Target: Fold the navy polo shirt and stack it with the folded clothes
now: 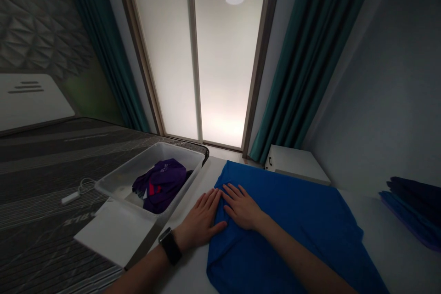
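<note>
A blue garment [296, 220], perhaps a shirt, lies spread over a white table [186, 262] in front of me. My left hand [203, 218], with a dark watch on its wrist, rests flat at the garment's left edge, thumb on the cloth. Flat on the same cloth, fingers spread, is my right hand [243, 207]. The fingertips of the two hands nearly meet. Neither hand grips anything. Small wrinkles run through the fabric near the left edge and below the right forearm.
Left of the table, a translucent plastic bin [120, 172] holds crumpled purple clothing [167, 181]. A white board [115, 229] and a white power strip [70, 198] lie near it. Folded dark and blue clothes [413, 211] are stacked at right. A white cabinet [296, 163] stands beyond the table.
</note>
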`<state>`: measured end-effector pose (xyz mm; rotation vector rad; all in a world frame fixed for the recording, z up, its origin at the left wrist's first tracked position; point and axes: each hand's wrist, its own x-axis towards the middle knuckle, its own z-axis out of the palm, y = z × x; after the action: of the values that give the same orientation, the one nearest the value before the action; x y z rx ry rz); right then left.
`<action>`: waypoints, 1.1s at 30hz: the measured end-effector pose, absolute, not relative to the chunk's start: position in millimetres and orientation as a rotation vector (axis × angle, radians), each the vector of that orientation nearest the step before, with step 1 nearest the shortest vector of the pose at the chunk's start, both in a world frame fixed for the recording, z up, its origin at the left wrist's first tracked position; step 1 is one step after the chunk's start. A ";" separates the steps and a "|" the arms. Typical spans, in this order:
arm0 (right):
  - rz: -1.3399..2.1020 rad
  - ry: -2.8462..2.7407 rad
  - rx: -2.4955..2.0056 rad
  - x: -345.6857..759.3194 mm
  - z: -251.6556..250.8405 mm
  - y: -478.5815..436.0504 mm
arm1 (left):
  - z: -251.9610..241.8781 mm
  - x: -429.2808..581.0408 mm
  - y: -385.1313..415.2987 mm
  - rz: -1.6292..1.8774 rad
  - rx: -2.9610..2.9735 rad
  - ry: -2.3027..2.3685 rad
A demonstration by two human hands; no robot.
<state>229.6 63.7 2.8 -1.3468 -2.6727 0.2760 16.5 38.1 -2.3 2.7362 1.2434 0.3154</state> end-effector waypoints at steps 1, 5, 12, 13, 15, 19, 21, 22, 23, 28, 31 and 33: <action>0.289 -2.657 -1.363 229.5 4.0 64.2 | -1.2 13.6 31.6 0.305 2.745 1.223; 0.305 -2.622 -1.382 228.8 8.4 67.9 | 4.1 4.9 11.6 0.277 2.793 1.130; 0.345 -2.637 -1.423 225.6 10.2 74.8 | 8.0 2.1 0.8 0.209 2.788 1.103; 0.348 -2.637 -1.424 225.8 9.8 75.1 | 8.1 1.6 0.5 0.212 2.786 1.098; 0.348 -2.635 -1.418 227.1 8.7 75.1 | 9.3 0.2 1.1 0.220 2.777 1.086; 0.332 -2.613 -1.459 232.4 6.2 73.5 | 18.2 -0.2 6.8 0.258 2.732 1.093; 0.323 -2.601 -1.496 235.0 5.7 72.4 | 24.2 2.3 10.2 0.266 2.723 1.084; 0.320 -2.599 -1.509 236.0 5.6 71.8 | 26.5 4.1 11.5 0.262 2.727 1.063; 0.317 -2.599 -1.518 236.8 5.7 71.2 | 28.1 6.0 12.2 0.253 2.737 1.032; 0.322 -2.609 -1.520 238.9 5.4 69.6 | 24.1 10.7 8.3 0.177 2.778 0.878; 0.333 -2.611 -1.510 239.9 5.2 70.3 | 20.4 8.7 7.0 0.172 2.785 0.856; 0.338 -2.606 -1.508 240.4 5.9 70.5 | 20.8 7.2 11.2 0.194 2.782 0.879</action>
<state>240.4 70.5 5.9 -1.5081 -2.6057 0.3384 7.2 11.2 20.8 2.7820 0.8793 0.1937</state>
